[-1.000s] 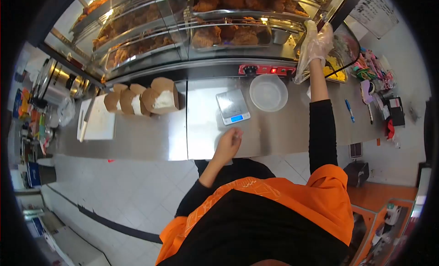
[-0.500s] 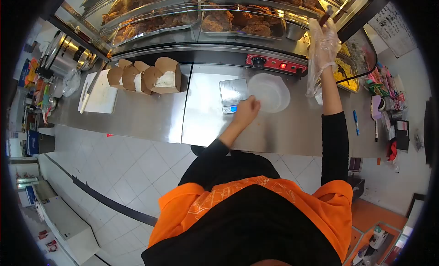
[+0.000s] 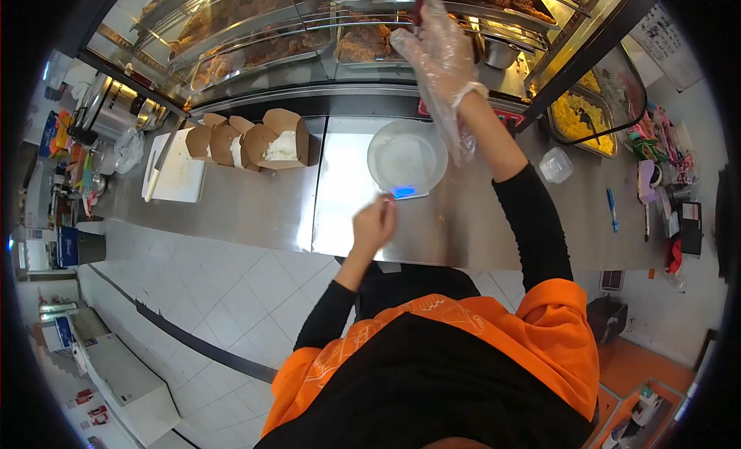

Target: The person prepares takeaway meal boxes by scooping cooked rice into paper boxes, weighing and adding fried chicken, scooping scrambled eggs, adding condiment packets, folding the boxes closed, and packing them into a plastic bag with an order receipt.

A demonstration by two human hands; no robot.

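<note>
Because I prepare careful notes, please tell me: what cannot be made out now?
Head view:
Scale display: digits blurred into blue glow.
Scale plate: obscured by the bowl.
Dark red tool in the right hand: end cut off by top edge.
Red panel: mostly behind the glove.
Left hand: curled fingers hide whether it holds anything.
Wall notice: writing too small.

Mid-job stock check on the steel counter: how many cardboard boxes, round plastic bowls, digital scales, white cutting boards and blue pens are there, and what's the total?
Cardboard boxes: 3
Round plastic bowl: 1
Digital scale: 1
White cutting board: 1
Blue pen: 1
Total: 7
</note>
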